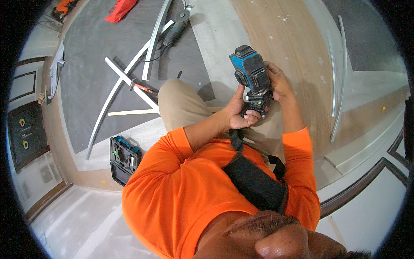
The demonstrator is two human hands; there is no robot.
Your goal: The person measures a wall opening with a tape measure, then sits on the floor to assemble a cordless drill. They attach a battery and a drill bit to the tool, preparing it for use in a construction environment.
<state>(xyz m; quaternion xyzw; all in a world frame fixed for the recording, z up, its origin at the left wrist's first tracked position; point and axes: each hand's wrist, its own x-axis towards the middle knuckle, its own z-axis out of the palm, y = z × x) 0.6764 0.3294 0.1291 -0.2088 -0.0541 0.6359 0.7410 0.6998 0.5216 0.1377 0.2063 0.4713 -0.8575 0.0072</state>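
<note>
A blue and black laser level [248, 67] is held up in front of me, joined at its underside to a black mount [257, 102] with a small round knob. My left hand [241, 110] is closed around the mount from the left, its thumb up along the level's base. On the other side, my right hand [278, 82] grips the level's right edge with bent fingers. Part of the right fingers is hidden behind the level and mount. A black strap [236, 140] hangs below my left hand toward a black pouch [254, 181] against my body.
Metal profiles [114, 93] lie crossed on grey floor sheeting at left, with an angle grinder [177, 28] and a red-handled tool [144, 88] among them. An open tool case [125, 159] rests by my left side. Two long strips [333, 73] lie at right. A red bag [120, 9] is farther off.
</note>
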